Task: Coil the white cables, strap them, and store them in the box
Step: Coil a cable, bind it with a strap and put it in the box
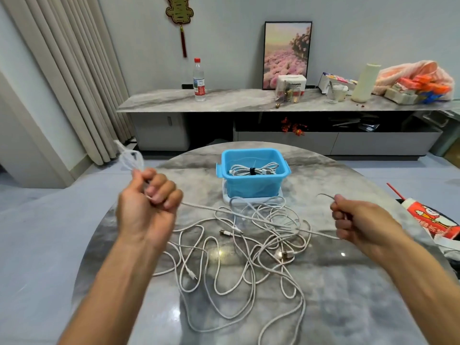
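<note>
Grey marble, round and glossy, the counter (323,307) is carrying a blue plastic box (255,180) near its far edge, with one coiled white cable bundle bound by a black strap (252,170) lying inside. Just in front of that box, a loose tangle of white cables (239,250) is sprawling across the counter. Left of the box, the left hand (146,205) is curling its fingers around small loops of a taut white cable (249,216), while right of the box the right hand (358,220) is gripping the same cable in closed fingers.
</note>
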{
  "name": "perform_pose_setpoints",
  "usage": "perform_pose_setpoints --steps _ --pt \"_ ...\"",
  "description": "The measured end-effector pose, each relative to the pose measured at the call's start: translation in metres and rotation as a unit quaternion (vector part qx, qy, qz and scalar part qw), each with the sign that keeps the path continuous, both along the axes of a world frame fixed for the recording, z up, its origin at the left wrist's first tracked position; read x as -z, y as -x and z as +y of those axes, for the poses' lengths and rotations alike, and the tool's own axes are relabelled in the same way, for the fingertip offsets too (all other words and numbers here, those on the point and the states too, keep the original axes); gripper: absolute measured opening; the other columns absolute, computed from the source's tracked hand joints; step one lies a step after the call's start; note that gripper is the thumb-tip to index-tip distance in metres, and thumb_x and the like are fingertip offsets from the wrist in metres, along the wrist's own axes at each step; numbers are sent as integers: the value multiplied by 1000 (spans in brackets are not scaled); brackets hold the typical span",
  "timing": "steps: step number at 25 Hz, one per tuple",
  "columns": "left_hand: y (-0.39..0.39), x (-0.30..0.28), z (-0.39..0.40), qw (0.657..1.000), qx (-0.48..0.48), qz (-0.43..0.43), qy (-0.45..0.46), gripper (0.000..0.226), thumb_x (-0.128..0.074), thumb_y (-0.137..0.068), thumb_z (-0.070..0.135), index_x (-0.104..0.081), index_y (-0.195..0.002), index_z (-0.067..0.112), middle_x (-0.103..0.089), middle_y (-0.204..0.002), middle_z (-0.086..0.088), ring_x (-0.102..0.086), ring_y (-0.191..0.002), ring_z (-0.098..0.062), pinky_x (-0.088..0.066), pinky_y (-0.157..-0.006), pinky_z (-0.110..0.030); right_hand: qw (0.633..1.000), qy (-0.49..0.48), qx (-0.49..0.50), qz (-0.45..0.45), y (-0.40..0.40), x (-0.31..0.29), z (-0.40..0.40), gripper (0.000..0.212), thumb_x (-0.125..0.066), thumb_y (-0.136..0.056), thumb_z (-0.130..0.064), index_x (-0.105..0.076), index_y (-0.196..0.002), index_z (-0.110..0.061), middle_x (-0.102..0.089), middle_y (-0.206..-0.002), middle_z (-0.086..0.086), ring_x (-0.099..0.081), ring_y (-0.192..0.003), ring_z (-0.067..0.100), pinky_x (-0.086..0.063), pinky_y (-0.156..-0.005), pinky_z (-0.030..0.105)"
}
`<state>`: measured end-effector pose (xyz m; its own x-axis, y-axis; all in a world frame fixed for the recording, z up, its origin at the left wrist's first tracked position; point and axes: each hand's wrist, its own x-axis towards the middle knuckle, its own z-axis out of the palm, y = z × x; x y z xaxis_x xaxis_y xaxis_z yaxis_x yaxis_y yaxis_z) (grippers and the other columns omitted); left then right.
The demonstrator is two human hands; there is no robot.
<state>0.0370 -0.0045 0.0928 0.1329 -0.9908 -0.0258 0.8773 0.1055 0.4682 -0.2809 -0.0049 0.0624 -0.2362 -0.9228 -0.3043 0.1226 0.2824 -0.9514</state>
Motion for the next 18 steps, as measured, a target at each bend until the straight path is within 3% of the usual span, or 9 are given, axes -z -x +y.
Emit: perform_pose_setpoints --steps 3,5,7,8,10,11,13,15,18 --pt "7 0 4 998 -26 -55 -14 41 -30 -106 37 -42 -71 21 -25 -52 9 -20 -39 -4 -14 -39 -19 979 -58 78 -178 28 4 -10 29 -45 -104 -16 -49 -76 -11 -39 -57 1 -39 -42 9 -48 -40 24" --pt "14 2 2 995 -37 -85 -39 41 -29 -107 37 -41 -71 21 -25 -52 9 -19 -39 -4 -12 -41 -20 940 -65 117 -315 35 11 -7 25 -47 -102 -14 -49 -77 -9 -45 -54 2 -50 -48 12 -57 -65 34" --pt "14 2 -1 994 -44 -91 -50 41 -28 -107 38 -41 -72 21 -25 -52 9 -19 -39 -4 -12 -42 -20 927 -47 133 -349 39 16 -7 24 -47 -101 -13 -49 -77 -10 -50 -57 4 -57 -62 16 -55 -82 42" --pt "13 2 -2 993 -48 -95 -51 41 -28 -107 38 -41 -72 21 -25 -52 9 -19 -39 -4 -12 -41 -20 940 -55 136 -308 39 17 -9 24 -46 -101 -13 -49 -78 -8 -52 -61 6 -59 -69 20 -55 -81 45" --pt "11 2 0 991 -48 -113 -51 41 -29 -107 39 -42 -73 20 -26 -53 9 -20 -39 -4 -13 -39 -19 986 -78 126 -69 36 22 -11 13 -50 -100 -13 -56 -94 -3 -61 -80 13 -63 -77 30 -59 -72 48" --pt "11 3 1 991 -41 -119 -51 40 -30 -106 39 -42 -73 21 -26 -53 9 -20 -39 -3 -13 -38 -19 984 -85 103 118 34 25 -10 20 -55 -96 -14 -56 -112 -2 -64 -95 15 -64 -84 33 -59 -74 49" --pt "18 3 3 991 -9 -126 -41 39 -32 -106 39 -43 -73 21 -26 -53 9 -20 -38 -2 -13 -37 -18 916 -1 41 399 26 23 -5 57 -66 -89 -17 -42 -140 -20 -58 -129 7 -59 -112 30 -51 -90 44" --pt "34 6 6 989 30 -142 -24 38 -33 -105 39 -44 -73 20 -26 -52 9 -21 -37 -2 -14 -35 -17 924 153 -109 332 -14 9 12 67 -72 -84 -28 -39 -140 -44 -52 -140 -11 -53 -124 14 -47 -95 35" --pt "57 12 9 986 75 -150 -7 39 -33 -105 40 -43 -73 20 -27 -51 8 -22 -37 -2 -16 -33 -16 897 156 -393 130 -91 20 36 57 -75 -82 -32 -50 -131 -47 -69 -112 -15 -66 -102 5 -54 -86 24"
